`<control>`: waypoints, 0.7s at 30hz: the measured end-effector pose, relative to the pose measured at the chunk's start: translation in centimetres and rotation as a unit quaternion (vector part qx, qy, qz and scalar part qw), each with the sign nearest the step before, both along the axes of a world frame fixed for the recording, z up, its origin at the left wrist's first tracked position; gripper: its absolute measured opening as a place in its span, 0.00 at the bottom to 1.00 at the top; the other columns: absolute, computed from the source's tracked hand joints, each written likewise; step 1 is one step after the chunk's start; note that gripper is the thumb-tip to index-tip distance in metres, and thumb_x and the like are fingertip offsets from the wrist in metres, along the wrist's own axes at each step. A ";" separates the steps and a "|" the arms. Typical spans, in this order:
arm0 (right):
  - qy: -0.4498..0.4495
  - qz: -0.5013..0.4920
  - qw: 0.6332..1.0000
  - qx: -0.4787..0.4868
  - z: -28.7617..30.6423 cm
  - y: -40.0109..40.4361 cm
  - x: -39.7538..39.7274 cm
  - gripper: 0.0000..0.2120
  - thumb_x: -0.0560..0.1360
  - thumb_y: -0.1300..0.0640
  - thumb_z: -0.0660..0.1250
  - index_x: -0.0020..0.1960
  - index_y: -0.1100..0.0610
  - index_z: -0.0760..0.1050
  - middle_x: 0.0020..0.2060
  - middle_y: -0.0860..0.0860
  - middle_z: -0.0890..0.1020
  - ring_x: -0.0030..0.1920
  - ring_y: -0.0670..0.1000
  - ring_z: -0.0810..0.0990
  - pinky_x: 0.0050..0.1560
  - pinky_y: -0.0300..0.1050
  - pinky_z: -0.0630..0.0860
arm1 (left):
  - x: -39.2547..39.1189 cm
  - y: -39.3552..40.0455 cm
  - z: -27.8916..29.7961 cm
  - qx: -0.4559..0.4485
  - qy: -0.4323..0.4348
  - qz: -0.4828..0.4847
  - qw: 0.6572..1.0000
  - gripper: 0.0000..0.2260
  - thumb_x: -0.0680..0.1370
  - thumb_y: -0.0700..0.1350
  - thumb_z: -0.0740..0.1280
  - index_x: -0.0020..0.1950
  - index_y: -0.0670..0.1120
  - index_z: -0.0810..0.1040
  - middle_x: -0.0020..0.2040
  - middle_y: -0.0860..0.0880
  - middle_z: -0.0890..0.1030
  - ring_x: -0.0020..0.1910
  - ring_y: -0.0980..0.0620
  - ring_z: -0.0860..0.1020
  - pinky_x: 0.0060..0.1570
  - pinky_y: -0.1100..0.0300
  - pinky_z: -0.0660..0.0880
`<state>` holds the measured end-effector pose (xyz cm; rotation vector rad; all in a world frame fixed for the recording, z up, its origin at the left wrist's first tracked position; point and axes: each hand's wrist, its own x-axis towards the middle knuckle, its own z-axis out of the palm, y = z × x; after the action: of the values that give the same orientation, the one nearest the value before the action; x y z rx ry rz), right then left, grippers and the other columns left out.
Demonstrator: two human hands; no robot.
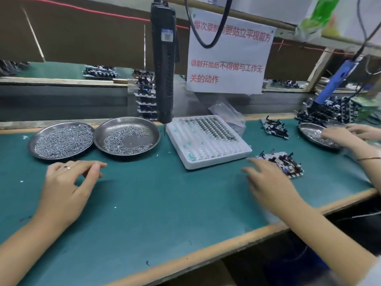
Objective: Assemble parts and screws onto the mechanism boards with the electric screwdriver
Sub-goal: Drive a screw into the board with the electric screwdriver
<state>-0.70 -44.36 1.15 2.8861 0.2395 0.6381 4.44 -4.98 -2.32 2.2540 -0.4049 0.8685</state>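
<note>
My left hand [68, 184] hovers over the green mat in front of two steel dishes of screws [61, 140] [127, 136], fingers loosely curved, holding nothing. My right hand [268, 182] is blurred, fingers spread, beside a mechanism board [286, 162] at the right; its fingertips are near the board's left edge. A black electric screwdriver [164, 69] hangs upright above the bench, its bit just left of a white foam tray [208, 141] holding rows of small grey parts. A second board [274, 129] lies farther back.
Another person's hands [342, 135] reach into a third steel dish [317, 135] at the far right, next to a pile of boards and a blue screwdriver [334, 81]. A paper sign [228, 56] hangs behind. The bench's wooden front edge [206, 252] runs diagonally.
</note>
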 end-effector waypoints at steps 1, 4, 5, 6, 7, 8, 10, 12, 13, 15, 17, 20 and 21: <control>-0.027 0.074 0.996 0.041 -0.1 2.1 -0.1 0.17 0.57 0.71 0.78 0.44 0.66 0.81 0.48 0.65 0.82 0.44 0.64 0.82 0.45 0.58 0.80 | 0.0 -0.1 0.1 0.003 0.002 0.002 1.000 0.17 0.77 0.54 0.57 0.46 0.47 0.82 0.36 0.54 0.80 0.46 0.65 0.72 0.56 0.67 0.58; -0.033 0.249 0.963 0.100 -1.0 9.2 -0.1 0.09 0.67 0.66 0.71 0.47 0.63 0.81 0.47 0.58 0.83 0.44 0.59 0.82 0.44 0.50 0.79 | -0.1 -0.2 0.2 0.020 0.006 0.006 1.000 0.18 0.76 0.54 0.58 0.46 0.44 0.82 0.37 0.53 0.80 0.45 0.63 0.72 0.54 0.64 0.60; -0.021 0.290 0.949 0.120 -1.2 11.4 0.2 0.09 0.69 0.65 0.68 0.49 0.63 0.81 0.46 0.57 0.83 0.43 0.59 0.81 0.43 0.50 0.78 | -0.2 -0.3 0.2 0.023 0.007 0.008 1.000 0.18 0.76 0.54 0.58 0.45 0.44 0.82 0.37 0.53 0.80 0.45 0.62 0.72 0.53 0.63 0.60; -0.019 0.327 0.935 0.136 -1.4 13.5 0.9 0.09 0.70 0.65 0.66 0.49 0.64 0.81 0.46 0.57 0.83 0.42 0.59 0.81 0.42 0.49 0.77 | -0.2 -0.3 0.3 0.024 0.008 0.011 1.000 0.18 0.75 0.53 0.58 0.45 0.43 0.82 0.36 0.53 0.80 0.43 0.61 0.73 0.51 0.61 0.61; -0.020 0.356 0.922 0.152 -1.4 15.4 1.6 0.10 0.71 0.65 0.66 0.50 0.64 0.81 0.45 0.57 0.83 0.40 0.58 0.80 0.40 0.49 0.77 | -0.2 -0.3 0.4 0.023 0.009 0.015 1.000 0.17 0.75 0.53 0.59 0.44 0.43 0.82 0.36 0.52 0.80 0.41 0.60 0.73 0.49 0.58 0.62; -0.027 0.380 0.910 0.164 -1.5 17.1 2.5 0.11 0.70 0.65 0.68 0.51 0.64 0.81 0.43 0.57 0.83 0.38 0.58 0.80 0.38 0.48 0.76 | -0.2 -0.3 0.5 0.021 0.011 0.019 1.000 0.17 0.75 0.52 0.59 0.44 0.42 0.83 0.36 0.51 0.80 0.39 0.58 0.72 0.48 0.55 0.62; -0.035 0.412 0.893 0.179 -1.4 20.0 4.3 0.12 0.69 0.66 0.69 0.52 0.65 0.81 0.39 0.57 0.83 0.35 0.58 0.79 0.35 0.48 0.75 | -0.1 -0.3 0.5 0.014 0.021 0.032 0.999 0.17 0.75 0.52 0.59 0.45 0.42 0.83 0.37 0.50 0.81 0.38 0.57 0.72 0.48 0.52 0.65; -0.048 0.423 0.886 0.185 -1.3 22.4 6.0 0.10 0.70 0.65 0.67 0.50 0.64 0.82 0.35 0.56 0.82 0.32 0.57 0.78 0.32 0.47 0.74 | 0.0 -0.2 0.5 -0.003 0.035 0.045 0.998 0.13 0.75 0.50 0.63 0.46 0.43 0.83 0.39 0.50 0.81 0.39 0.57 0.72 0.48 0.54 0.66; -0.056 0.423 0.883 0.193 -1.4 23.2 6.7 0.10 0.71 0.64 0.65 0.49 0.63 0.82 0.33 0.55 0.81 0.31 0.57 0.77 0.30 0.46 0.74 | 0.1 0.0 0.5 -0.019 0.041 0.055 0.997 0.10 0.76 0.47 0.65 0.47 0.43 0.83 0.40 0.50 0.81 0.39 0.57 0.72 0.47 0.59 0.66; -0.062 0.424 0.875 0.223 -1.9 24.2 7.8 0.12 0.71 0.62 0.62 0.48 0.63 0.82 0.31 0.55 0.79 0.30 0.57 0.77 0.29 0.46 0.73 | 0.5 0.5 0.7 -0.059 0.062 0.071 0.994 0.05 0.77 0.40 0.68 0.50 0.45 0.83 0.42 0.52 0.80 0.41 0.59 0.74 0.42 0.69 0.67; -0.059 0.429 0.864 0.255 -2.6 24.4 8.3 0.12 0.71 0.62 0.61 0.48 0.62 0.82 0.31 0.54 0.79 0.30 0.56 0.76 0.30 0.44 0.73 | 1.4 1.2 1.6 -0.082 0.082 0.088 0.989 0.07 0.77 0.38 0.68 0.53 0.46 0.82 0.45 0.53 0.80 0.42 0.60 0.75 0.40 0.73 0.66; -0.050 0.422 0.850 0.312 -3.2 24.4 8.9 0.12 0.71 0.62 0.61 0.47 0.61 0.82 0.32 0.52 0.79 0.32 0.54 0.77 0.33 0.44 0.74 | 4.7 1.8 4.4 -0.070 0.092 0.097 0.989 0.09 0.78 0.41 0.67 0.57 0.45 0.81 0.50 0.51 0.81 0.47 0.54 0.76 0.48 0.66 0.67; -0.044 0.419 0.847 0.325 -3.3 24.5 9.1 0.13 0.71 0.61 0.60 0.47 0.61 0.82 0.32 0.52 0.80 0.33 0.54 0.78 0.34 0.44 0.75 | 6.2 1.6 5.6 -0.050 0.087 0.085 0.991 0.10 0.78 0.42 0.67 0.59 0.44 0.80 0.53 0.50 0.80 0.49 0.52 0.76 0.51 0.64 0.67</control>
<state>8.37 -19.86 -2.16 3.2490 1.6128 1.1571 10.63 -3.38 3.28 2.2721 -0.0884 0.7496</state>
